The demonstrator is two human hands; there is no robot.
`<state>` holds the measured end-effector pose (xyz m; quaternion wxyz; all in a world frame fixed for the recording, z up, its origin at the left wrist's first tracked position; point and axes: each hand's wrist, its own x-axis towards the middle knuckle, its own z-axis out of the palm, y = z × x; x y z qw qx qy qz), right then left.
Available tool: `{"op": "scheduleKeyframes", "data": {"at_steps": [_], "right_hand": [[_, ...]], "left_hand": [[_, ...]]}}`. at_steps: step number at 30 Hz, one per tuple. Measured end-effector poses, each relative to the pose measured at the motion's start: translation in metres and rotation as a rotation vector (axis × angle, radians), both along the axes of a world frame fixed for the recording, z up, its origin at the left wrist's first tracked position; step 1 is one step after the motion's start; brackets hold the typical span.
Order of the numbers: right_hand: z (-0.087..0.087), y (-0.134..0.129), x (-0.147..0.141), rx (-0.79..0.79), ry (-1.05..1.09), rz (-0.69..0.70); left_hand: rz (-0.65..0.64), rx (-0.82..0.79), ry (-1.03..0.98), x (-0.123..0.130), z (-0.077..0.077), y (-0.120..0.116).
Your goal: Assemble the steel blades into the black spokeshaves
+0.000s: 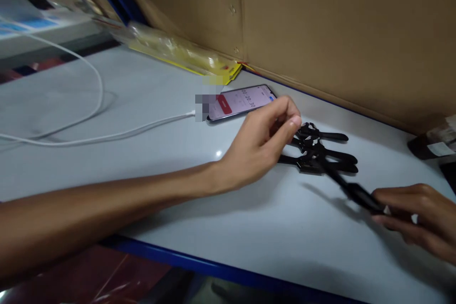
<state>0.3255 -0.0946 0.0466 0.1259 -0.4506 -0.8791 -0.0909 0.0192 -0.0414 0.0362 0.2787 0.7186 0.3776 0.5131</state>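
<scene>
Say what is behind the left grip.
The smartphone and black two-handled tools show past the left grip; part of the smartphone's near edge and the tools' left handle ends are covered.

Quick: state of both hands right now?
Left hand: closed, thumb against curled fingers; can't tell if anything is pinched.
Right hand: closed, holding a black tool.

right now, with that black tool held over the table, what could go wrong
The black tool in the right hand might knock the pile of black tools, as its far end overlaps them in view. The left hand looks close to the phone and could nudge it. The white cable leading toward the phone could perhaps snag the left forearm.
</scene>
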Motion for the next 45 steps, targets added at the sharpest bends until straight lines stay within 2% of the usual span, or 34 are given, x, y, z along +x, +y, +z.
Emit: {"op": "scheduleKeyframes", "data": {"at_steps": [2,4,8,11,14,16,19,23,29,39,45], "right_hand": [[0.0,-0.005,-0.009,-0.003,-0.036,0.036],[0.0,-0.006,-0.017,-0.006,-0.074,0.08],[-0.003,-0.003,-0.026,-0.02,-0.193,0.214],[-0.004,-0.004,-0.028,-0.005,-0.303,0.262],[-0.002,-0.004,-0.028,-0.003,-0.32,0.256],[0.0,-0.003,-0.03,-0.01,-0.256,0.252],[0.0,0.0,-0.037,0.008,-0.088,0.232],[-0.013,0.002,-0.054,0.035,0.053,0.18],[-0.029,0.007,-0.07,0.08,0.032,0.161],[-0.029,0.003,-0.078,0.054,0.036,0.058],[-0.032,0.006,-0.077,-0.003,0.09,0.057]], "left_hand": [[-0.061,-0.029,-0.046,0.001,0.003,-0.004],[-0.119,0.015,0.053,0.002,0.001,-0.008],[-0.209,0.332,0.447,0.002,-0.013,-0.013],[-0.203,0.495,0.718,0.003,-0.022,-0.014],[-0.22,0.502,0.844,0.004,-0.026,-0.014],[-0.238,0.481,0.896,0.005,-0.027,-0.014],[-0.262,0.44,0.93,0.006,-0.028,-0.015],[-0.298,0.373,0.939,0.009,-0.028,-0.017],[-0.308,0.237,0.904,0.015,-0.026,-0.029],[-0.272,0.262,0.939,0.023,-0.029,-0.036],[-0.264,0.288,0.912,0.022,-0.031,-0.034]]}}
